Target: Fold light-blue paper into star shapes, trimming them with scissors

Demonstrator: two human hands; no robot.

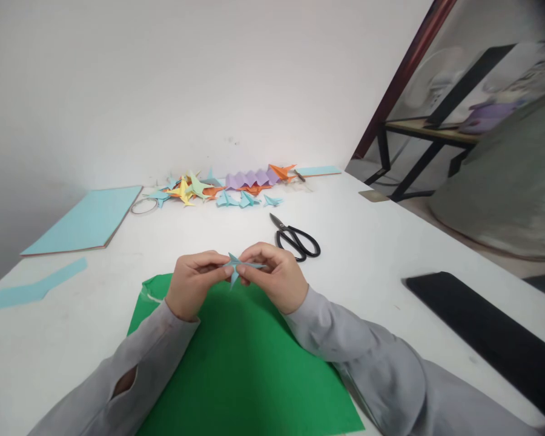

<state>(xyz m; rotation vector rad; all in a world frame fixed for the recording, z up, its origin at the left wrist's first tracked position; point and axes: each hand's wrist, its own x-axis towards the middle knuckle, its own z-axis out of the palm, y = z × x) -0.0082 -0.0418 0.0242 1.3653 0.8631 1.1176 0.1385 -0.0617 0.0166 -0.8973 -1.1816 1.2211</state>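
Between my two hands is a small light-blue folded paper figure (234, 275) with several pointed tips. My left hand (194, 280) pinches its left side between thumb and fingers. On the other side, my right hand (272, 275) grips it with thumb and forefinger, and one point pokes out past those fingers. Both hands are over the far edge of a green sheet (240, 363). A pair of black-handled scissors (295, 236) lies just beyond my right hand, blades pointing away to the left.
Folded paper figures (191, 188) in several colours are heaped along the wall, beside a purple pleated strip (252, 178). A blue paper stack (86, 218) and a blue offcut (36, 290) lie left. A long black board (485, 339) lies right.
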